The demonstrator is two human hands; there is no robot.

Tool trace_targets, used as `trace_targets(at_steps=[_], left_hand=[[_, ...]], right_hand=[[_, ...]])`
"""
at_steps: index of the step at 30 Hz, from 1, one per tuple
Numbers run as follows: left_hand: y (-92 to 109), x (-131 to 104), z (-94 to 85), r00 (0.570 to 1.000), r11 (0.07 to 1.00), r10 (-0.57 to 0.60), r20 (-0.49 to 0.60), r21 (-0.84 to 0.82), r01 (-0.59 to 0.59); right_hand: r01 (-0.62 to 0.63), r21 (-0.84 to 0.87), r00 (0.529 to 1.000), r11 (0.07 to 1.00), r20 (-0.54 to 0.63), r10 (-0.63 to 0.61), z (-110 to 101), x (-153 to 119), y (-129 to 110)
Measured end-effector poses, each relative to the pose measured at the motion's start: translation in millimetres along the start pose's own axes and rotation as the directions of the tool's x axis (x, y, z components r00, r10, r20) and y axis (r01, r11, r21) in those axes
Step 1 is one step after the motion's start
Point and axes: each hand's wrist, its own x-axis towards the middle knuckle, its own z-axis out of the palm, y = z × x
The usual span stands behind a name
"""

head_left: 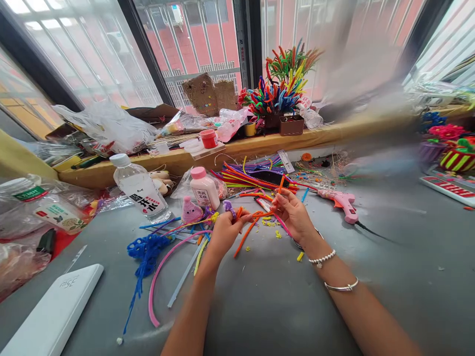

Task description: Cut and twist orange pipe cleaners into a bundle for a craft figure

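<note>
My left hand (227, 230) pinches one end of an orange pipe cleaner (262, 214), and my right hand (293, 213) grips it from the other side. Between the hands the orange strand looks bent or looped. One orange piece sticks up above my right fingers, and another slants down toward the table; whether they are all one piece I cannot tell. Just behind my left hand are a small purple fuzzy piece (229, 208) and a pink crocheted figure (192, 211). Yellow clippings (278, 234) lie scattered below and beside my hands.
A pink glue gun (340, 201) with its cord lies to the right. Behind are bundled pipe cleaners (256, 175) and a pink-capped bottle (205, 188). On the left are a water bottle (141, 190), blue yarn (148, 252), a pink curved strip (158, 282) and a white power bank (55, 309).
</note>
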Motion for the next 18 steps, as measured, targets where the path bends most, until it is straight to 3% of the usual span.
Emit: trace_targets(at_steps=[4,8,13,18], left_hand=[[-3.3,1.9,0.4,0.998,0.999,-0.027,-0.059,-0.038,0.025],[-9.7,3.6,0.7,0.995,0.996,-0.015,-0.102,-0.090,0.006],[-8.7,2.3,-1.7,0.991,0.997,-0.001,-0.135,-0.077,-0.010],[-2.6,0.4,-8.9,0.979,0.998,0.007,-0.203,-0.065,-0.020]], right_hand=[[0.083,-0.152,0.996,0.985,-0.006,-0.085,0.3,0.4,3.4],[0.176,-0.382,0.984,0.907,0.064,-0.165,-1.7,1.8,7.0],[0.410,-0.650,0.912,0.640,0.280,-0.300,-4.3,0.5,4.3],[0.534,-0.769,0.837,0.353,0.420,-0.352,-5.1,-1.6,0.1]])
